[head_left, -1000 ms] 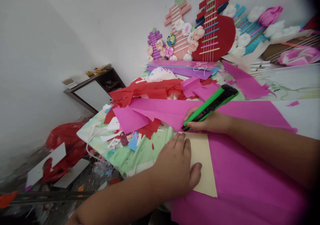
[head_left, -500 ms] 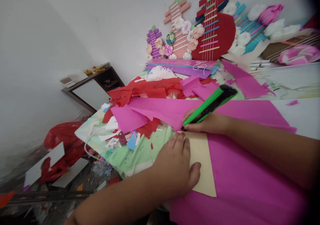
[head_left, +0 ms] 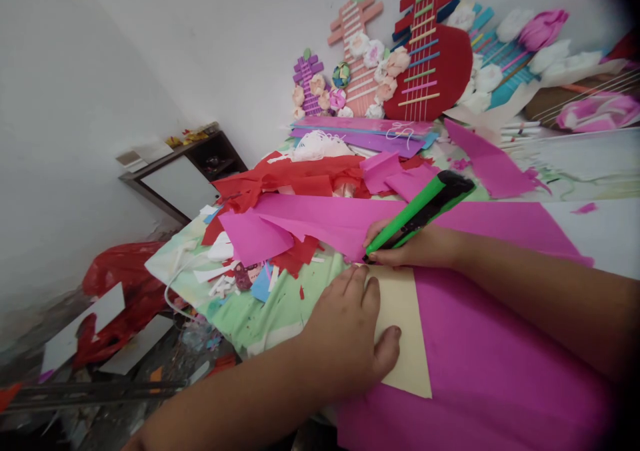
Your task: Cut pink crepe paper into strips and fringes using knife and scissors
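My left hand [head_left: 345, 334] lies flat with its fingers stretched out. It presses on a cream card [head_left: 403, 344] that rests on a large magenta paper sheet [head_left: 490, 331]. In my right hand [head_left: 413, 245] is a slanted green-and-black tool, by its look a utility knife [head_left: 417, 211]. Its lower end meets the top edge of the card, just beyond my left fingertips. I cannot make out a blade there. Loose magenta paper [head_left: 320, 221] spreads to the left of the tool.
Red paper scraps [head_left: 295, 177] and white string [head_left: 320, 145] lie further back. Paper-flower decorations and a red guitar-shaped piece [head_left: 435, 71] lean against the wall. The green cloth-covered table [head_left: 260, 314] ends at the left. A red plastic bag [head_left: 120, 271] and boards lie below.
The view has shifted slightly, moving the cabinet and floor items a little to the left. Both hands, the card and the knife look almost unchanged.
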Motion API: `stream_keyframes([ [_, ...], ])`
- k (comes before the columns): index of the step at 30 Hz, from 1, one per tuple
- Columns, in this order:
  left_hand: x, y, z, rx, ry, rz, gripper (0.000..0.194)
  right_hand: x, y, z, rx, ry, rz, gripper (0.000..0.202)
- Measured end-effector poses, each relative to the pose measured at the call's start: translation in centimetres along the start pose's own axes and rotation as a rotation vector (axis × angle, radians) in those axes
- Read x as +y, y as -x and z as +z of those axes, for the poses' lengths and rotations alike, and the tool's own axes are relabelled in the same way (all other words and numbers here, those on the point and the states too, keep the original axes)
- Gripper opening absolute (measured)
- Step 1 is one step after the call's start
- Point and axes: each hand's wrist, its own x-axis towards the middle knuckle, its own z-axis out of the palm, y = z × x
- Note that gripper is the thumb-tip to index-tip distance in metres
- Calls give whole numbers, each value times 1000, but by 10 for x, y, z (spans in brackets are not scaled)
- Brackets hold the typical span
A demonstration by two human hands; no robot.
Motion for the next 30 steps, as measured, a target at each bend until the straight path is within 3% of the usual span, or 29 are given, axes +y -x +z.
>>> stream_keyframes([
  [9, 1, -1, -2, 2, -25, 25, 57, 3, 2, -1, 8, -3, -39, 14],
  [15, 1, 1, -2, -4, -18, 17, 57, 3, 4, 0, 80, -34, 8, 13],
  [23, 1, 1, -2, -14, -29, 5, 59, 0, 4, -1, 63, 59, -48, 9],
  [30, 1, 0, -1, -15, -24, 1, 58, 0, 4, -1, 68, 7, -46, 10],
])
